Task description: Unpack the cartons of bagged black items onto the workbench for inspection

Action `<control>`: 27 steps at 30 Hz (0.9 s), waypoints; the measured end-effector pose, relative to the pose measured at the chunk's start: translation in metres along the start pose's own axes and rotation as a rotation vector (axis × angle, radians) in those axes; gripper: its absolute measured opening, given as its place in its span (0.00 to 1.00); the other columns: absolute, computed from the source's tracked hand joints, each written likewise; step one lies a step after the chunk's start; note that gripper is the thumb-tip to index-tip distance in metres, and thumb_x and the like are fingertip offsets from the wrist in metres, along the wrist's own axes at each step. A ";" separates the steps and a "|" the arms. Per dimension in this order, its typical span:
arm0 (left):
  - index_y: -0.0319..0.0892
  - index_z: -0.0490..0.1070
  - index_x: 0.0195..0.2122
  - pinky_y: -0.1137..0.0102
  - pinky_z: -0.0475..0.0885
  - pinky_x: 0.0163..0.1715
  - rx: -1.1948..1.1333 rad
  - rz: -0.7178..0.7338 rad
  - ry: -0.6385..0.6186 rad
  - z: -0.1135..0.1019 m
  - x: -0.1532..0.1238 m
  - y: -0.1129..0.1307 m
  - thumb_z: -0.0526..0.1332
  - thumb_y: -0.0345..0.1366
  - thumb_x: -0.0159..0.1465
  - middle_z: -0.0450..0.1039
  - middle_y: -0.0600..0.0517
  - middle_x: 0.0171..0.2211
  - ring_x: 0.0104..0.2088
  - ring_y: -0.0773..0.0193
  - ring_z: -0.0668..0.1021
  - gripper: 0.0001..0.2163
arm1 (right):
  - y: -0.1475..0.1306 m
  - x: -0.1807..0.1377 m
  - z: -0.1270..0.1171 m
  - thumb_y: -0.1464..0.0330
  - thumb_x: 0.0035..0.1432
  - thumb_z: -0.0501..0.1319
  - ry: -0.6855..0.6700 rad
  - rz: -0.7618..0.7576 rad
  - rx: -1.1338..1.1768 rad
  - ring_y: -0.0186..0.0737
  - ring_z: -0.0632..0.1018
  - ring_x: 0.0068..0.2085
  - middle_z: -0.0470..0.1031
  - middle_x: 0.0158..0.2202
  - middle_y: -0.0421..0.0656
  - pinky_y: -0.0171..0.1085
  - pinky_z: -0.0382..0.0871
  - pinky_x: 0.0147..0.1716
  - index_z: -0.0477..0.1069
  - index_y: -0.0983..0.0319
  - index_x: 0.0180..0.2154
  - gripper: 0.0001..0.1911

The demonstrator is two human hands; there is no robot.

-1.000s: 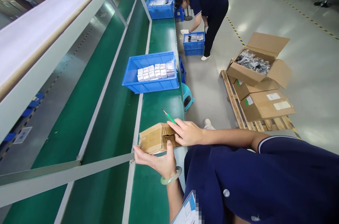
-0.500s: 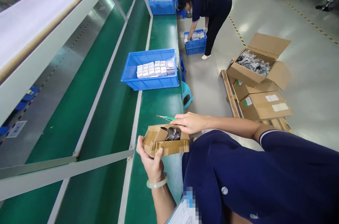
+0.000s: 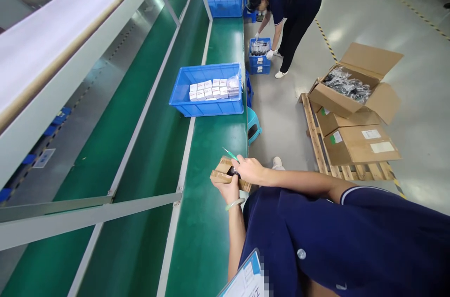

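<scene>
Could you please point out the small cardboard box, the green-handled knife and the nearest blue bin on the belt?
small cardboard box (image 3: 221,170): head view, on its tan left flap.
green-handled knife (image 3: 230,154): head view, on the green handle.
blue bin (image 3: 207,107): head view, on its near wall.

Blue crates: three visible — one near on bench (image 3: 197,108), one far on bench (image 3: 227,6), one on floor (image 3: 259,60). Cardboard cartons on pallet: three, top one open (image 3: 351,95). Persons: two.

Navy short-sleeved shirt, white-trimmed cuff, buttons; pale green bangle (image 3: 235,204).
</scene>
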State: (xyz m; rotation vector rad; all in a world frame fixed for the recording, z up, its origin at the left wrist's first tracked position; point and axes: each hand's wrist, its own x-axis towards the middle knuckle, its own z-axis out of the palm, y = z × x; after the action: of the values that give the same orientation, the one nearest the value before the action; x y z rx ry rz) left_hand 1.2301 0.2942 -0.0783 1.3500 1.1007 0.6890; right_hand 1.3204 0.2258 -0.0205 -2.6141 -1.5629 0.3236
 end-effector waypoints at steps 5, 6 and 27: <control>0.39 0.61 0.43 0.64 0.72 0.36 -0.169 -0.202 -0.194 -0.018 0.002 -0.020 0.62 0.34 0.40 0.69 0.47 0.37 0.36 0.61 0.74 0.26 | 0.038 0.008 0.001 0.71 0.63 0.46 -0.056 0.006 0.026 0.45 0.75 0.35 0.64 0.43 0.51 0.42 0.71 0.32 0.60 0.64 0.51 0.16; 0.38 0.62 0.40 0.65 0.72 0.34 -0.180 -0.226 -0.215 -0.022 0.002 -0.022 0.62 0.34 0.40 0.69 0.49 0.35 0.34 0.62 0.74 0.23 | 0.044 0.007 0.000 0.71 0.62 0.47 -0.059 0.002 0.032 0.44 0.75 0.34 0.65 0.44 0.50 0.42 0.71 0.32 0.60 0.62 0.52 0.16; 0.45 0.57 0.56 0.63 0.68 0.50 -0.326 -0.317 -0.173 -0.093 0.007 -0.008 0.62 0.49 0.50 0.65 0.46 0.55 0.57 0.51 0.65 0.33 | 0.018 0.027 0.035 0.64 0.62 0.54 -0.016 -0.079 1.007 0.38 0.74 0.39 0.75 0.39 0.44 0.31 0.65 0.37 0.72 0.67 0.45 0.16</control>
State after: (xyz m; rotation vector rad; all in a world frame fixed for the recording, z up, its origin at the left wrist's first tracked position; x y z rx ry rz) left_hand 1.1471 0.3375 -0.0760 0.9135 0.9851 0.4824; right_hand 1.3401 0.2394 -0.0610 -1.7514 -1.0598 0.8504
